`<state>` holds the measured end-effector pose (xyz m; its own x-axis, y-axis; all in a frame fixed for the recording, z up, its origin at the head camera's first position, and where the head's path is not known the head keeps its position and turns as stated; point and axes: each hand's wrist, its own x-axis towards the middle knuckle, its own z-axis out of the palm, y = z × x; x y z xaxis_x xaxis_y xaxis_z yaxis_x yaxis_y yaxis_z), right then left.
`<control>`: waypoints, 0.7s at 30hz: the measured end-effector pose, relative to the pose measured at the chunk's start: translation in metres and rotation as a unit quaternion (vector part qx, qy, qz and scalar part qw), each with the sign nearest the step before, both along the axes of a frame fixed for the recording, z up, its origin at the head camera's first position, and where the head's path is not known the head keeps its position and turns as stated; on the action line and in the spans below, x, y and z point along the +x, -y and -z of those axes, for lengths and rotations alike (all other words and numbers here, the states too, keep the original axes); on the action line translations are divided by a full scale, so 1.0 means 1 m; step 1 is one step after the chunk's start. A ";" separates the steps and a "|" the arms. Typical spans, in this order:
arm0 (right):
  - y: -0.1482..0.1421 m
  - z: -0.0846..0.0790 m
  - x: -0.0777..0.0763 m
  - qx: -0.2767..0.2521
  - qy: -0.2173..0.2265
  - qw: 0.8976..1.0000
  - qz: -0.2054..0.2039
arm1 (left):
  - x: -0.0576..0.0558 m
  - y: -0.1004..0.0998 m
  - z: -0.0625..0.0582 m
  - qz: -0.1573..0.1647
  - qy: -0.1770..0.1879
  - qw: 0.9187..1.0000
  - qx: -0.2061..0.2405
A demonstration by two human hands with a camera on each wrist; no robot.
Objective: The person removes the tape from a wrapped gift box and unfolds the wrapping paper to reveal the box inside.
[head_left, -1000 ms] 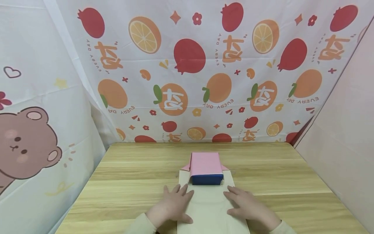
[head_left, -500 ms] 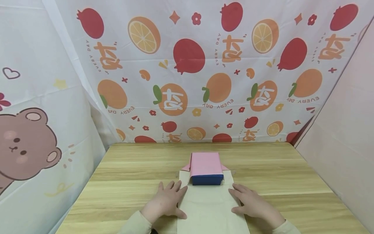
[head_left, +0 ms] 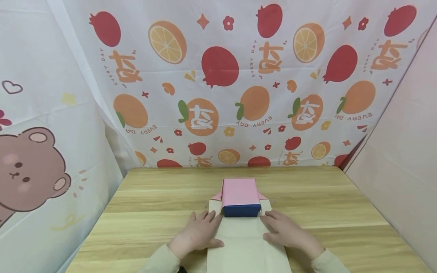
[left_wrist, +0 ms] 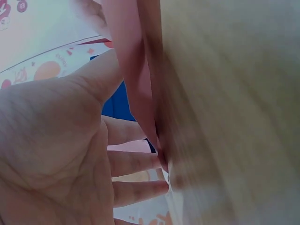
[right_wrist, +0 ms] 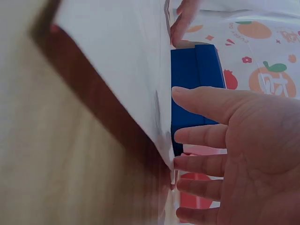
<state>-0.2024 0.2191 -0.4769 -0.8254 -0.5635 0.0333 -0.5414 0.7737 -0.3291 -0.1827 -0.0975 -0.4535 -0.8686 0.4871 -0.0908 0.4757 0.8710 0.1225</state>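
A dark blue box (head_left: 242, 211) lies on a long sheet of wrapping paper (head_left: 247, 250), cream on the upper face and pink beneath. The paper's far end is folded over the box top, showing pink. My left hand (head_left: 198, 234) touches the sheet's left edge with spread, nearly straight fingers. On the right edge rest the fingers of my right hand (head_left: 290, 233), also extended. Both wrist views show the paper's side edges raised off the table, its pink underside (left_wrist: 126, 51) in the left one and its pale face (right_wrist: 117, 51) in the right. Neither hand grips anything.
The wood-grain table (head_left: 146, 204) extends to both sides of the paper. A fruit-print cloth (head_left: 225, 106) hangs behind it, a bear-print cloth (head_left: 34, 167) at left and a plain pale one (head_left: 403, 144) at right.
My hands first slid outward, away from each other, then came back inward along the paper's edges. The box and the fold over it have stayed in place.
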 end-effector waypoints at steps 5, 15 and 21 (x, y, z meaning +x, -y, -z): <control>0.007 -0.002 -0.009 -0.007 -0.033 0.999 -0.015 | -0.006 -0.001 -0.002 0.000 0.003 1.000 -0.002; 0.010 -0.015 -0.025 -0.001 -0.053 0.998 -0.014 | -0.024 -0.001 -0.010 -0.014 -0.002 1.000 0.002; 0.010 -0.024 -0.034 0.000 -0.064 0.998 -0.006 | -0.035 -0.001 -0.017 -0.028 -0.017 0.999 -0.007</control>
